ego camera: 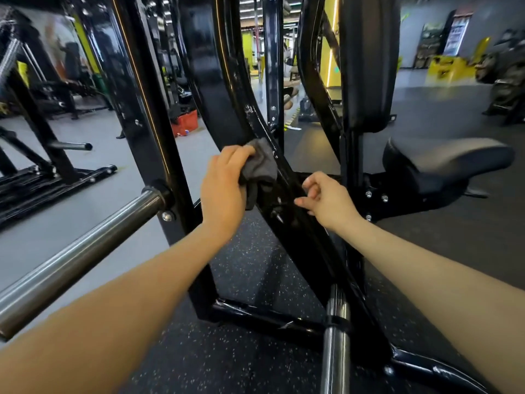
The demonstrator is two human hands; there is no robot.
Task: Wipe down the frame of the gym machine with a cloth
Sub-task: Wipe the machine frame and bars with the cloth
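- A gym hall with a grey floor (85, 132); dark speckled matting (241, 268) lies under the black machine, and more equipment stands behind, blurred.
- A steel bar (74, 260) sticks out at the left, a second one (336, 336) low in the middle; a padded seat (446, 163) sits to the right.
- The left hand (224, 189) grips a grey cloth (260, 166), bunched and pressed against the curved black frame (235, 89).
- The right hand (326, 199) holds nothing, fingers loosely curled, fingertips at the same frame just below the cloth.
- The frame's top is cut off.

Cloth (260, 166) partly behind left fingers (235, 155)
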